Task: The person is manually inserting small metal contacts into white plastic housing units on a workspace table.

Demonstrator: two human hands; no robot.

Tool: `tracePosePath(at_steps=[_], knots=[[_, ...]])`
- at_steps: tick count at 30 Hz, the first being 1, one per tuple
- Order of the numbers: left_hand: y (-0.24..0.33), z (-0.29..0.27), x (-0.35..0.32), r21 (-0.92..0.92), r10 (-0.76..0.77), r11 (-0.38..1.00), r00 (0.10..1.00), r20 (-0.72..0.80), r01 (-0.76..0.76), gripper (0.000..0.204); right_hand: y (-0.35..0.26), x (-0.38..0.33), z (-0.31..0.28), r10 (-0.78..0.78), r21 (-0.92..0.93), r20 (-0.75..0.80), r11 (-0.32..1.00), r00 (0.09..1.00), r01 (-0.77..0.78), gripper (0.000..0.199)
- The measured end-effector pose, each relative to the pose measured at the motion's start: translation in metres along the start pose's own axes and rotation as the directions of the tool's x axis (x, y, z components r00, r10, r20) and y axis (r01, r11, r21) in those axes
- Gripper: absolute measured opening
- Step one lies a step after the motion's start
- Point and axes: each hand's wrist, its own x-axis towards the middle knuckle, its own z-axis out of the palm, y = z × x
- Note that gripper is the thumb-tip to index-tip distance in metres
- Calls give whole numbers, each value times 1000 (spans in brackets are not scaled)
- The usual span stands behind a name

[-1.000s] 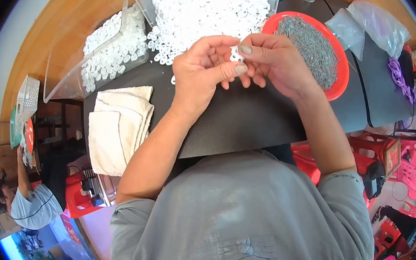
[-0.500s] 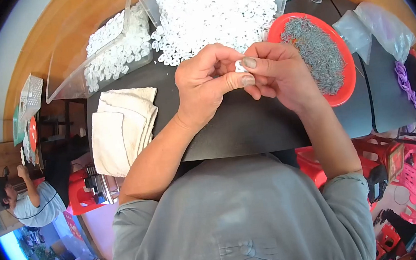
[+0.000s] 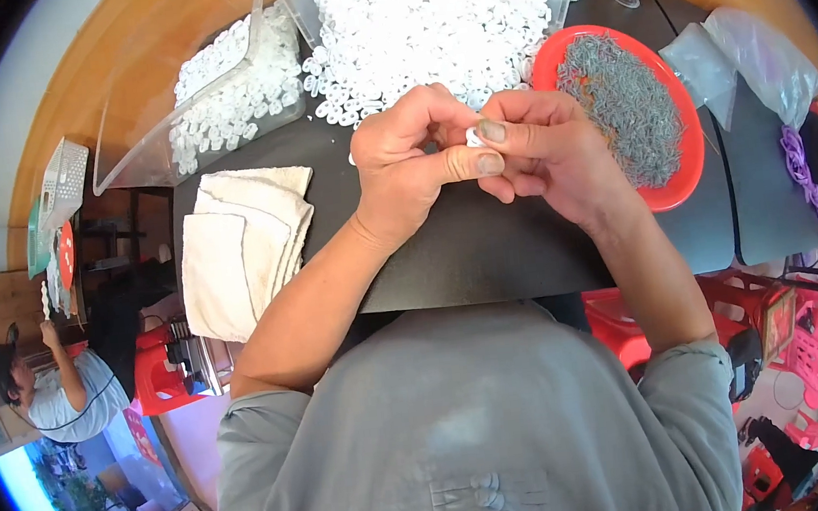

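Between my two hands, above the dark tabletop (image 3: 488,258), is a small white plastic clip (image 3: 474,138). My left hand (image 3: 402,163) pinches at it with thumb and forefinger, the other fingers curled behind. From the other side my right hand (image 3: 551,148) presses its thumb on the piece, with its fingers bent underneath. Fingertips cover most of the clip, and whether a nail is in it cannot be seen. A heap of similar white clips (image 3: 432,32) spreads just beyond my hands. Close to my right hand stands a red basin (image 3: 685,180) full of thin grey nails (image 3: 627,116).
A clear plastic box (image 3: 140,173) with more white pieces stands at the far left. Folded cream cloths (image 3: 224,273) lie by my left forearm. Clear plastic bags (image 3: 760,64) and purple cord (image 3: 803,173) are at the right. Another person (image 3: 78,396) sits at far left.
The white clip has turned slightly between my fingers, and less of it shows. Both hands have otherwise kept their grip and place; the whole view has shifted a little.
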Motion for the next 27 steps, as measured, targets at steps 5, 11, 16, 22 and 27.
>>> tracePosePath(at_steps=[5,11,16,22,27], knots=[[6,10,1,-126,-73,990,997,-32,69,23,5,5,-3,-160,-112,-80,982,984,151,18],[7,9,0,86,-309,937,919,-243,338,15,13,12,-1,-319,-264,-285,933,904,246,17],[9,9,2,89,-342,923,906,-250,373,13,16,12,2,-305,-296,-277,929,911,221,16],[5,6,1,131,-353,910,900,-255,394,12,18,14,6,-308,-375,-269,906,912,196,14],[6,9,2,102,-391,899,885,-252,426,12,18,15,2,-312,-349,-278,914,908,207,13]])
